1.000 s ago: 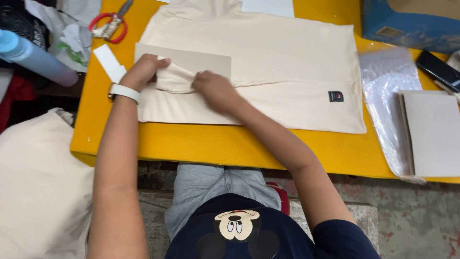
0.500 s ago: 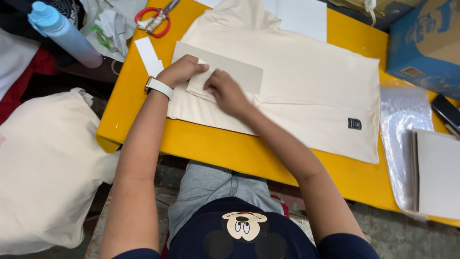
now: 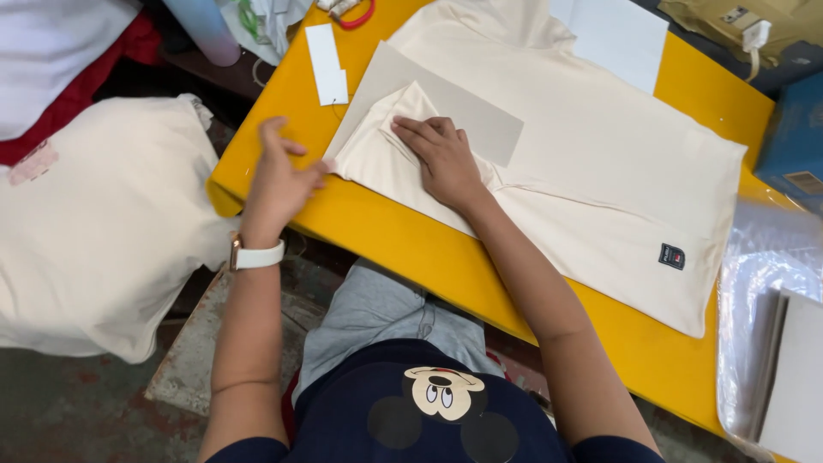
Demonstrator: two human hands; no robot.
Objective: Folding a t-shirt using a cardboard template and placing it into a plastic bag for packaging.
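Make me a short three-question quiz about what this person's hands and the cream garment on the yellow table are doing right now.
1. True or false: the right hand lies flat on the folded sleeve of the cream garment.
2. The grey cardboard sheet lies: A) on the garment, B) on the floor, C) in the left hand.
3. What is worn on the wrist of the left hand?

Key: 1 true; 2 A; 3 a white-strapped watch. That hand hovers at the yellow table edge, holding nothing.

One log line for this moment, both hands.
left hand: open, at table edge | right hand: flat on folded shirt sleeve | cardboard under fold
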